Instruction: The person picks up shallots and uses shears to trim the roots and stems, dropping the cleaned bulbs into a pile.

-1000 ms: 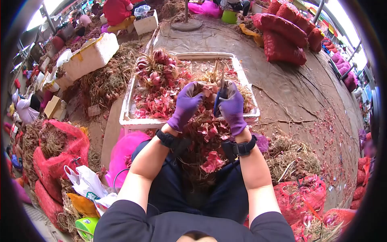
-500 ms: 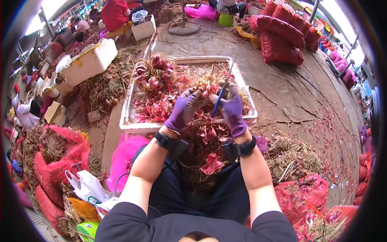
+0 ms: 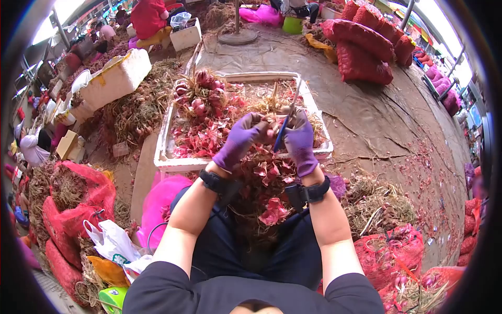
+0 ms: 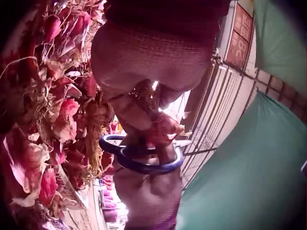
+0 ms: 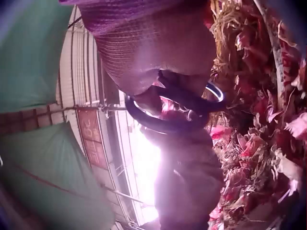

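Observation:
In the head view both hands wear purple gloves and meet over the front of a white foam tray [image 3: 166, 141]. My left hand [image 3: 239, 140] pinches a small pinkish shallot [image 4: 168, 128] between thumb and fingers. My right hand [image 3: 299, 137] grips scissors [image 3: 280, 137] with blue loop handles; a blade points up and away past its fingers. In the left wrist view the blue handle loops [image 4: 151, 166] hang just beside the shallot. The right wrist view has the loops around the right hand's fingers, with the shallot partly hidden behind them.
A bunch of red shallots [image 3: 201, 102] lies at the tray's back left, with papery skins [image 3: 201, 137] around it. A red net sack [image 3: 78, 193] stands left, another [image 3: 392, 254] right. Dried stalks [image 3: 379, 206] pile beside the right knee. Other people sit further back.
The scissors tilted from nearly upright to slanting. Since half a second ago, my left hand has shifted slightly up and right, closer to the right hand, and less of the shallot shows.

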A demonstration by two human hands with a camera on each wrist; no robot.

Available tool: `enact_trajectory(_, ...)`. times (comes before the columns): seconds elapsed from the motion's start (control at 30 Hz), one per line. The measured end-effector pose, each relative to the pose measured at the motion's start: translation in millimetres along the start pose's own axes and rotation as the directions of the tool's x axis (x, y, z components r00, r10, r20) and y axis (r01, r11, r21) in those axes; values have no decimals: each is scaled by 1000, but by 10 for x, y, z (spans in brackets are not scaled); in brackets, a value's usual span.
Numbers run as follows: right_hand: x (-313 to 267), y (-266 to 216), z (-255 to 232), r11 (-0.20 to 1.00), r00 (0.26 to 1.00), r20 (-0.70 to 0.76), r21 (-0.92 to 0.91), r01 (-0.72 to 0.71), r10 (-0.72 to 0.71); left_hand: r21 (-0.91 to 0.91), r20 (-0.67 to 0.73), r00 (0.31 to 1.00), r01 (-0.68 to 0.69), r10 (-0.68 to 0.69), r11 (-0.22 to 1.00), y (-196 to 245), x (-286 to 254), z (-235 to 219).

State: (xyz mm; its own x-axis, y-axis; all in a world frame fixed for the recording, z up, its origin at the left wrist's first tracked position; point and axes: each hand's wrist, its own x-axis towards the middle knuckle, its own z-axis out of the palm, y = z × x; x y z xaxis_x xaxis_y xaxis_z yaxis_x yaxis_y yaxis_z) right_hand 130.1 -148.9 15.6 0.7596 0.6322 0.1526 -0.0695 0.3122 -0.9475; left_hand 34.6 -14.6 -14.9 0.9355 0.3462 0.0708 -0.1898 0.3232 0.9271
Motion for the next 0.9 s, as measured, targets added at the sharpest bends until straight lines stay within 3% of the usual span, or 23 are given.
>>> enact_trajectory(0.03,3,63,14,996,999,25,-77,49,-47,197,2,1000,-23,23,980,124,-77,107)
enact_trajectory(0.07,-3,94,25,943,985,-33,-296,153,-170,253,-47,998,40,-29,967,264,-182,223)
enact_trajectory(0.1,3,119,16,943,985,-33,-295,153,-170,254,-48,998,40,-29,966,156,-151,205)
enact_trajectory(0.13,16,142,-1,949,986,-70,-289,127,-153,292,-8,983,-175,186,940,11,-90,169)
enact_trajectory(0.17,21,154,-14,954,985,-109,-283,100,-136,320,40,920,-381,389,868,-116,-39,117)
enact_trajectory(0.2,-2,49,30,999,987,-163,-34,6,-12,692,156,805,-503,573,518,-55,-66,134)
enact_trajectory(0.23,11,59,16,999,986,-165,-34,5,-11,692,157,806,-503,571,519,-59,-51,140)
enact_trajectory(0.3,48,121,-58,949,961,-210,295,-114,181,819,297,722,-529,625,223,-61,-24,177)
enact_trajectory(0.37,43,149,-140,929,961,-187,347,-129,204,811,299,716,-539,630,227,-39,-62,221)
enact_trajectory(0.43,-89,-152,-64,885,952,41,361,-296,302,788,7,822,-355,570,502,8,-110,292)
enact_trajectory(0.47,-82,-199,-25,870,943,31,375,-319,332,837,37,753,-382,657,391,4,-88,272)
enact_trajectory(0.5,-47,-187,-30,870,943,32,375,-320,332,838,36,753,-381,657,390,-65,-48,224)
enact_trajectory(0.57,14,-134,-46,998,994,-104,-51,-43,38,586,-42,848,-407,528,701,-231,21,116)
enact_trajectory(0.6,0,-121,-22,994,994,-72,-76,76,-81,761,30,760,-439,649,478,-90,-41,206)
enact_trajectory(0.63,8,-87,-19,994,994,-71,-78,77,-83,761,30,758,-440,651,478,-77,-54,220)
enact_trajectory(0.7,21,5,-20,972,994,-21,-212,97,-104,678,-80,813,-379,576,630,-68,-75,229)
enact_trajectory(0.77,15,28,4,949,984,-24,-270,166,-178,689,-62,806,-392,589,610,-55,-76,231)
enact_trajectory(0.83,-1,13,35,984,993,-109,165,61,-43,697,-59,796,-399,602,595,-61,-85,233)
enact_trajectory(0.9,-38,-95,75,991,992,-116,122,62,-48,824,129,655,-488,745,286,-23,-78,211)
